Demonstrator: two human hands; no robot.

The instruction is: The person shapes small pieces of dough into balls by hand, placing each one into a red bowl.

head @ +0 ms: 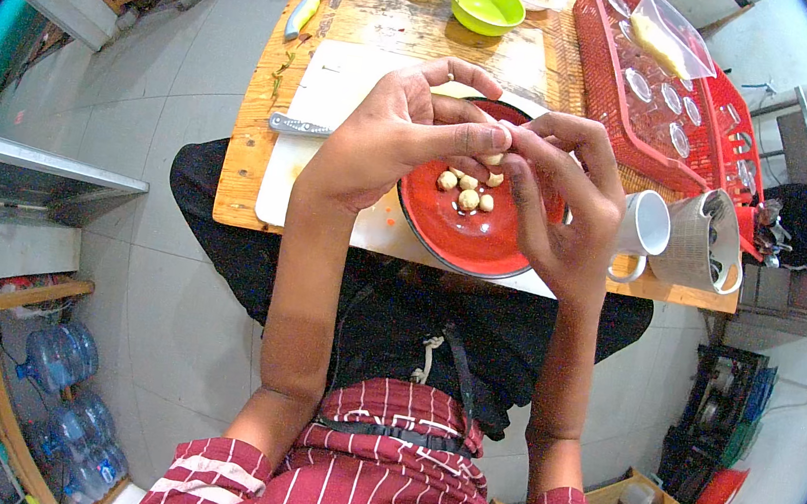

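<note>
Both hands meet above a red bowl with a dark rim (475,249), which stands on a white cutting board (291,185). My left hand (427,123) and my right hand (563,181) bring thumbs and fingertips together on a small thing, mostly hidden by the fingers. A pale piece (492,159) shows just under the fingertips; which hand holds it is unclear. Several pale, round pieces, perhaps candlenuts or peeled cloves (468,199), lie in the bowl. Left of my left hand, a knife's grey handle (299,126) rests on the board, its blade hidden behind the hand.
A knife with a green and blue handle (309,8) lies at the wooden table's far left. Green bowls (488,7) stand at the back. On the right are a red plastic basket of glasses (609,118), a white mug (645,225) and a woven container (692,238).
</note>
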